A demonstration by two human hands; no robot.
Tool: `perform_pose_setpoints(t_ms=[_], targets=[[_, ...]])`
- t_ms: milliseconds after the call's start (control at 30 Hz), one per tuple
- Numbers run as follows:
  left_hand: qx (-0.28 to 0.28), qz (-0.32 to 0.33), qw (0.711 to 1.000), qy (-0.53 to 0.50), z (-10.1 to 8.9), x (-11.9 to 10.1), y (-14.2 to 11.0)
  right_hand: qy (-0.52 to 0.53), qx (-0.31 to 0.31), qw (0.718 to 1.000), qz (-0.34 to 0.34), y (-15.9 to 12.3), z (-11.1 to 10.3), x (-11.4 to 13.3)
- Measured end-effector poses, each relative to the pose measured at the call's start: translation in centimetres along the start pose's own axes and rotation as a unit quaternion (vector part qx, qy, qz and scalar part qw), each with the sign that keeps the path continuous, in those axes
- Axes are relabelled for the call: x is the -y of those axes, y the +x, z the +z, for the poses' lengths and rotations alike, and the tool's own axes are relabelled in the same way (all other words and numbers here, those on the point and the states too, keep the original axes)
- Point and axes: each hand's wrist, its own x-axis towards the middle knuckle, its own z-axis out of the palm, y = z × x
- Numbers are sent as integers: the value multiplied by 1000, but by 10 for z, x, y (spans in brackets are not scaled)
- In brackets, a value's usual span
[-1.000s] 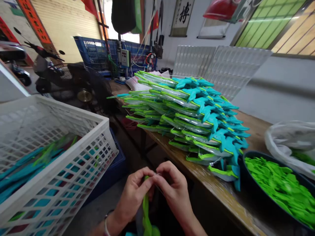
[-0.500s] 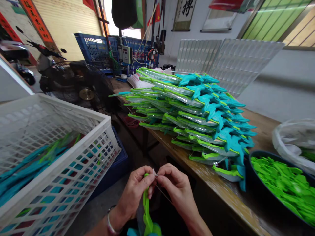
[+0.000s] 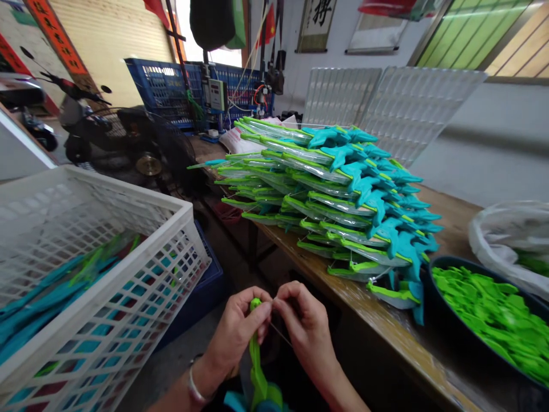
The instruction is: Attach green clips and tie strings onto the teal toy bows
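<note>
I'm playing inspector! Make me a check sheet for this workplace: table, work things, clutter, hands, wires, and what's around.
Surface: wooden table, whitish marks along its front edge.
Job's things: green and blue toy in hand; big pile of similar toys on the table; thin string by the right hand.
Clutter: dark tub of green pieces, plastic bag behind it; white crate with blue and green things inside.
Hands: left hand pinches the toy's tip; right hand has fingertips pinched, contents too small to tell.
Cables: cords near the control box; ends unclear.
Surroundings: scooter, blue crate, wall scroll.
</note>
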Motion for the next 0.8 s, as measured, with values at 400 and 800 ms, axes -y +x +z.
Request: perform_pose_setpoints(t_ms=[400,800], targets=[[29,-61,993,-92,-1,-4,-1,-26,1,994,-107,-7,-4,5],[16,-69,996,-45,2,-8,-1,-51,-45,994,-80,-13,-1,6]])
